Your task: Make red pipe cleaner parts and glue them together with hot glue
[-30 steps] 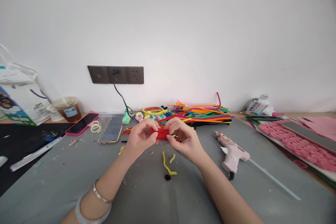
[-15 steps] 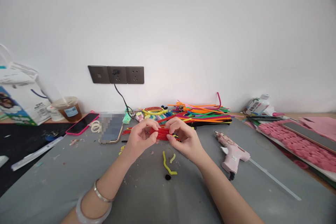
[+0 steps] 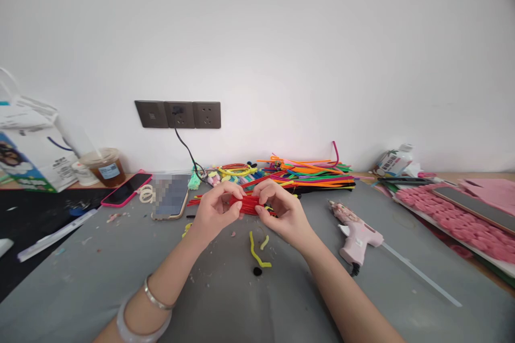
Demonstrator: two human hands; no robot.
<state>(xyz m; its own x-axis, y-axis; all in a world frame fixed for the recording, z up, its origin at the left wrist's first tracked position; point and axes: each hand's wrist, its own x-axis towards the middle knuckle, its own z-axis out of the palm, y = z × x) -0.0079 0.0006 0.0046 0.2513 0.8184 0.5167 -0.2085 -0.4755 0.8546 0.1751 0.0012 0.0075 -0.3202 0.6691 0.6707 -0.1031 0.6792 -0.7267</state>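
Both hands meet above the grey mat (image 3: 225, 300), pinching a small bundle of red pipe cleaners (image 3: 249, 204) between them. My left hand (image 3: 215, 210) grips its left end with curled fingers. My right hand (image 3: 279, 211) grips the right end, thumb pressed against the bundle. Just below the hands lie yellow pipe cleaner pieces (image 3: 256, 249) and a small black pompom (image 3: 257, 271). A pile of colourful pipe cleaners (image 3: 309, 171) lies behind the hands by the wall.
A pink glue gun (image 3: 356, 233) lies right of the hands, with a clear glue stick (image 3: 420, 276) beside it. Two phones (image 3: 171, 195) (image 3: 125, 189), a drink cup (image 3: 103, 166) and a carton (image 3: 28, 155) stand at left. Pink foam sheets (image 3: 458, 222) fill the right edge.
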